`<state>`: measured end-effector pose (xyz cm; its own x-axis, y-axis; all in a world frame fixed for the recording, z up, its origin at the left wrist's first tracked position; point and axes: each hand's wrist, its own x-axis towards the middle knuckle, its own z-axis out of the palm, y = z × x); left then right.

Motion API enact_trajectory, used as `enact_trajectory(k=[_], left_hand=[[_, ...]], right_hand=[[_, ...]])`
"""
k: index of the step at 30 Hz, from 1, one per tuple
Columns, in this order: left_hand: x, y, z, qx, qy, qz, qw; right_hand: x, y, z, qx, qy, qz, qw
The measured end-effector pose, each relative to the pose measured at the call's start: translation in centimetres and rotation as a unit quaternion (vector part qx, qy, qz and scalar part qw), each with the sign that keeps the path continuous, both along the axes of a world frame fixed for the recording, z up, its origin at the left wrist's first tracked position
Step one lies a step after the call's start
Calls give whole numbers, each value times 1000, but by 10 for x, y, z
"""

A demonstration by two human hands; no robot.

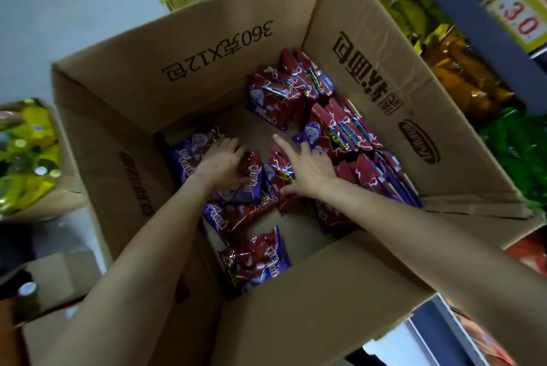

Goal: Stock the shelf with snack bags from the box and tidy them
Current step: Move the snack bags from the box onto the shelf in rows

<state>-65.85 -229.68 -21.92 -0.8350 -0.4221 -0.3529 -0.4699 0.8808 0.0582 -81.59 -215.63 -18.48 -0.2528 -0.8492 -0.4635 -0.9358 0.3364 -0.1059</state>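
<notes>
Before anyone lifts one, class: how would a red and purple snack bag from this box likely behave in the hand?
The snack bag looks puffy and crinkled, so it probably flexes rather than staying stiff. Its glossy film catches the light, so it may slide in a loose grip. The bags lie slumped in the cardboard box, suggesting they are light and unlikely to roll.

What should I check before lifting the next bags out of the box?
1. Left hand holds a bag: ok, its fingers are curled round a red and purple snack bag.
2. Right hand holds a bag: not ok, its fingers are spread flat over the bags.
3. Bags left in the cardboard box: ok, many remain, loose on the bottom and stacked along the right wall.
4. Box flaps out of the way: ok, all stand open.
5. Free space on the shelf: cannot tell, only full rows of yellow, orange and green packs show.
</notes>
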Motion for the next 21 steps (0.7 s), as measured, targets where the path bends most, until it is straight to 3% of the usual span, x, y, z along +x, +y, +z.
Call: enact_trajectory(k=[6,9,14,18,21], left_hand=[[1,0,27,-34,-6,-29,999],[-3,1,47,-29,7,8,1000],[-3,18,116,-26,179,100,978],[-4,41,170,20,349,145,926],[-18,64,209,70,427,141,890]], right_hand=[[1,-2,25,-17,-6,-33,999],[-7,4,63,-70,-13,-47,996],[-35,47,136,-191,-73,-135,970],[-54,98,191,-314,-112,-237,913],[-73,137,217,-363,-169,-286,870]])
